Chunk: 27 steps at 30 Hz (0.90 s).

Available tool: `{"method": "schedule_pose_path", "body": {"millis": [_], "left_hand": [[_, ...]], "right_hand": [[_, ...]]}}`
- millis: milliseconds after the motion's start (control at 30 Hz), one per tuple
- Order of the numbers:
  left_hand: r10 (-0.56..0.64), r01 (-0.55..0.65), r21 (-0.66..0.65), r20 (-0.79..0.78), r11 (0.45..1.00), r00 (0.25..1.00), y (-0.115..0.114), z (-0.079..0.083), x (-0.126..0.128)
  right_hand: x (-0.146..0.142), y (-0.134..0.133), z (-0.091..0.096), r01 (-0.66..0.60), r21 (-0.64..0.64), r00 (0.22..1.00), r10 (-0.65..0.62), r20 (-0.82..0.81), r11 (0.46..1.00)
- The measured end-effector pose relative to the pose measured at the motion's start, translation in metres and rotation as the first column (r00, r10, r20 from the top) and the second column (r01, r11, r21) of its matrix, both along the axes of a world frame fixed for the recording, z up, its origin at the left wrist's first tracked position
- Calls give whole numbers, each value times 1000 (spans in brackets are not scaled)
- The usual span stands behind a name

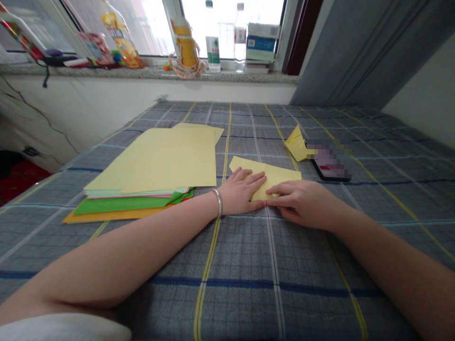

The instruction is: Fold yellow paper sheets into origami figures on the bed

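Folded yellow paper sheet (265, 173): flat on the checked grey cloth (227, 293), long axis running roughly 9-to-3 o'clock with a slight tilt, at 12 o'clock from the meeting fingertips. Left hand (241, 192): open, palm down, fingers spread toward 2 o'clock, flat on the sheet's left portion, no pinch. Right hand (298, 203): open, palm down, fingers extended toward 9 o'clock across the sheet's lower edge, likewise no hold. Neither hand clearly nearer; both in contact with the paper. Sheet outline angular, surface smooth, layer count not discernible. At 9 o'clock, just beside the left hand, a stack of coloured paper (152, 161). At 1 o'clock, a small folded yellow paper figure (295, 144) touching a partly obscured phone (330, 161).
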State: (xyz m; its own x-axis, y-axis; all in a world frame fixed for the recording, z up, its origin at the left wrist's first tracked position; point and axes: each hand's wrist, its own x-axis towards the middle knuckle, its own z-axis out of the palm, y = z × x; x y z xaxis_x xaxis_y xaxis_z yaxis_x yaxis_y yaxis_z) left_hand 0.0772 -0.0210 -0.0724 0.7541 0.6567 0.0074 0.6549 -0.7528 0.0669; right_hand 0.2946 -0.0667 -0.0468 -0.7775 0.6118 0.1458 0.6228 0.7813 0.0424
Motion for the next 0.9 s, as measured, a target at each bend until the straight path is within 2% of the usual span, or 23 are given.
{"method": "schedule_pose_path", "body": {"millis": [200,600,900], "left_hand": [[32,-32,-56,11,998,999,2,0,-2],[48,-50,-103,-18,993,999,-1,5,-6],[44,-47,-115,-22,992,999,-3,7,-7]], "right_hand": [[-1,1,-1,40,-7,999,-40,5,999],[4,-3,0,195,65,976,-200,85,979],[11,-2,2,360,106,916,-373,146,927]]}}
